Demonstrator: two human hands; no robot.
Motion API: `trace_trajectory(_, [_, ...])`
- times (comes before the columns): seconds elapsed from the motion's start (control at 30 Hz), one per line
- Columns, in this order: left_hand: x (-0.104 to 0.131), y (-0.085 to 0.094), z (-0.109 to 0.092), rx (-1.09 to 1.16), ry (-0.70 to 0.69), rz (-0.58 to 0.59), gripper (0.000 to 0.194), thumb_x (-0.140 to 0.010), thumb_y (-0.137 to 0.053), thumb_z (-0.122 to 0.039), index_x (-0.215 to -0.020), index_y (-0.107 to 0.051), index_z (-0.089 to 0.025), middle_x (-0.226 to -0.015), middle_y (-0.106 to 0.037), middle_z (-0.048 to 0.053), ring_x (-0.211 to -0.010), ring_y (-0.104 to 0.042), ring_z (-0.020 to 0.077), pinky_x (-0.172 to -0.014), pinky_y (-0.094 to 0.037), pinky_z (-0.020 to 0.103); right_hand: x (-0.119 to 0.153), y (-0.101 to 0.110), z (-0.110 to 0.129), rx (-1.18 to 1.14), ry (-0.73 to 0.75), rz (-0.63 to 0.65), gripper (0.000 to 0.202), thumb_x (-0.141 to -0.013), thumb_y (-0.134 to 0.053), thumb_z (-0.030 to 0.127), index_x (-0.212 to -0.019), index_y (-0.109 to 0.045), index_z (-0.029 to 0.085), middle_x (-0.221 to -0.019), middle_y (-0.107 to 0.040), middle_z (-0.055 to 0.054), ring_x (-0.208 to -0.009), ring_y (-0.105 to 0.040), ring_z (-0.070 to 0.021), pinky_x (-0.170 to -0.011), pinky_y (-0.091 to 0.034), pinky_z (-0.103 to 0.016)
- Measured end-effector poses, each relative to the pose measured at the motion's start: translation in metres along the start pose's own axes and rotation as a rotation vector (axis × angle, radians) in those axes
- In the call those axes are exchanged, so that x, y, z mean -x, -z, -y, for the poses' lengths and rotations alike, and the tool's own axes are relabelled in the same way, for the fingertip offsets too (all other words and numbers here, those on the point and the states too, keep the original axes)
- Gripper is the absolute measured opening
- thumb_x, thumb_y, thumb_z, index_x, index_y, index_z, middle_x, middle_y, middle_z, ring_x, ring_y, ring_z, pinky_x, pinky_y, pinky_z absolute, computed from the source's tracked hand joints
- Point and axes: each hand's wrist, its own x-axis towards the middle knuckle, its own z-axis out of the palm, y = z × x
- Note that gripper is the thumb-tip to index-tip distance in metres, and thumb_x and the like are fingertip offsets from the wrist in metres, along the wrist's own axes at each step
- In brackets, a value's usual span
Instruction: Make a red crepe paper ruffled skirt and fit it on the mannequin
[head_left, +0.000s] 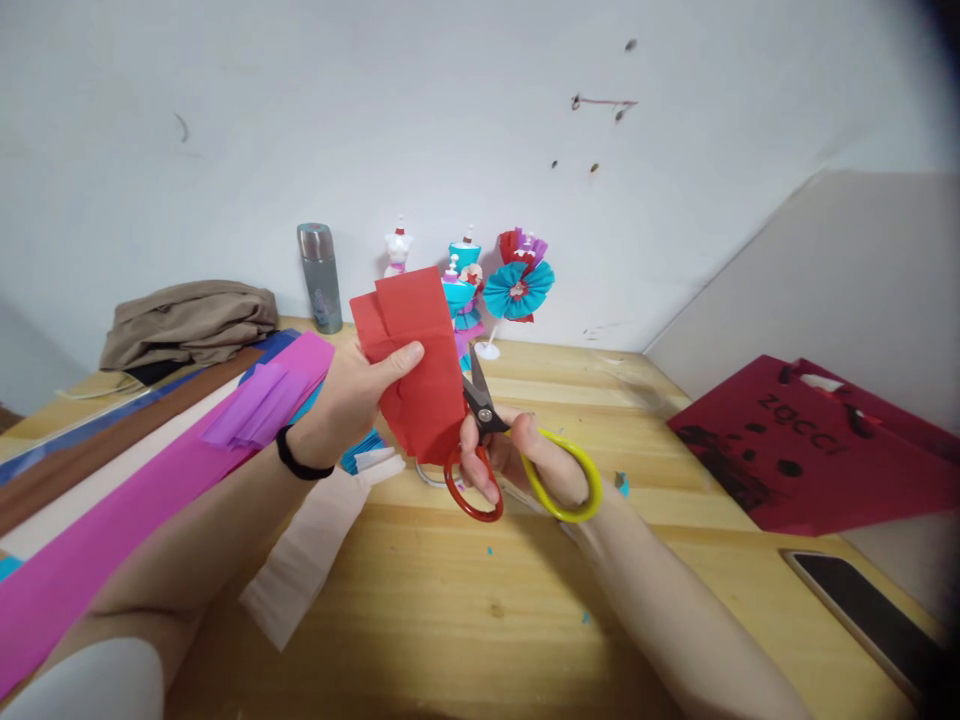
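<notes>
Folded red crepe paper is held up over the table, pinched by my left hand with the thumb lying across its front. My right hand grips scissors with one red and one yellow handle loop. Their dark blades stand apart at the paper's right edge; whether they touch it I cannot tell. Behind the paper, partly hidden, stand small white mannequin stands dressed in blue and purple paper. One at the right carries a pleated blue paper flower.
Long strips of pink paper, brown and cream lie at the left, beside a folded brown cloth and a grey bottle. A pale paper strip lies below my left wrist. To the right are a red bag and a phone.
</notes>
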Motion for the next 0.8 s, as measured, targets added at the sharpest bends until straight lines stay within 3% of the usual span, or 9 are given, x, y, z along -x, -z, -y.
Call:
trace_trajectory(0.3, [0.0036,-0.0014,-0.0006,-0.048,0.044,0.018,0.031,-0.073,-0.085,-0.037,-0.093,-0.076,-0.015,-0.100,-0.080,0.009,-0.092,-0.075,0.0265,-0.079,-0.061,0.033,-0.0002,-0.0023,-0.0020,-0.044,-0.015,-0.061,0.054,-0.093,-0.047,0.070,-0.095,-0.058,0.017,-0.061,-0.058,0.002,-0.045,-0.050,-0.0104,-0.050,-0.039,-0.026])
trace_trajectory(0.47, [0.0039,-0.0003,0.0004,-0.050,0.030,0.065,0.031,-0.075,-0.084,-0.037,-0.096,-0.076,-0.015,-0.102,-0.079,0.009,-0.093,-0.075,0.0265,-0.080,-0.061,0.034,-0.0015,-0.0003,-0.0062,-0.020,0.005,-0.064,0.055,-0.095,-0.043,0.070,-0.096,-0.058,0.017,-0.056,-0.055,0.004,-0.042,-0.047,-0.0095,-0.045,-0.033,-0.023])
trace_trajectory(0.67, [0.0028,0.0008,0.0013,-0.078,-0.005,0.082,0.031,-0.077,-0.082,-0.036,-0.099,-0.075,-0.015,-0.103,-0.079,0.009,-0.092,-0.075,0.0263,-0.079,-0.061,0.034,-0.0027,-0.0038,-0.0059,-0.055,0.053,-0.091,0.046,-0.098,-0.046,0.062,-0.093,-0.060,0.018,-0.054,-0.053,0.006,-0.040,-0.043,-0.0068,-0.056,-0.044,-0.026])
trace_trajectory(0.8, [0.0035,-0.0004,-0.0001,-0.086,-0.003,0.058,0.031,-0.076,-0.083,-0.036,-0.099,-0.076,-0.016,-0.106,-0.079,0.009,-0.095,-0.074,0.0268,-0.081,-0.061,0.034,-0.0028,-0.0053,-0.0072,-0.041,0.048,-0.129,0.046,-0.096,-0.049,0.063,-0.091,-0.060,0.019,-0.050,-0.051,0.007,-0.037,-0.040,-0.0068,-0.050,-0.042,-0.023])
